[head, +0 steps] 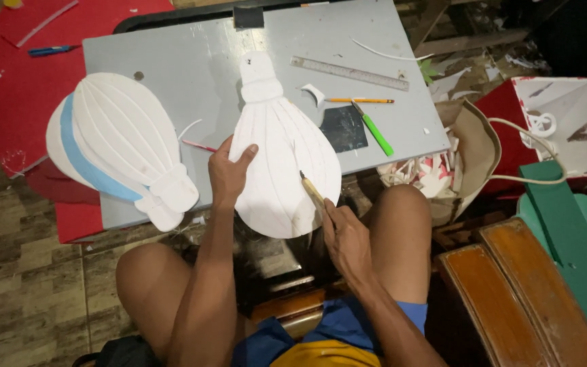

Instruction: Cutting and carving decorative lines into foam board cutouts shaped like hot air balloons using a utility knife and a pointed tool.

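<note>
From the head view, the person sits with bare knees drawn up to a low grey table (191,64). The left hand (229,173) lies on the left edge of a white balloon-shaped foam cutout (283,153), fingers curled over its rim and pressing it down. The cutout rests partly on the table, its rounded end hanging off the near edge between the two hands. The right hand (346,239) is closed around a tan-handled knife (312,191), whose tip touches the cutout's right side just above that hand.

To the left of the left hand lies a second foam balloon (120,139), ribbed, with a light blue band along its outer edge. Beyond the right hand, on the table, sit a dark square sheet (343,129), a green-handled cutter (375,130), an orange pencil (360,100) and a metal ruler (349,73). Further right of the right hand, off the table, a cloth bag (473,153) holds scraps. Red foam sheets (8,95) lie on the floor far left of the left hand.
</note>
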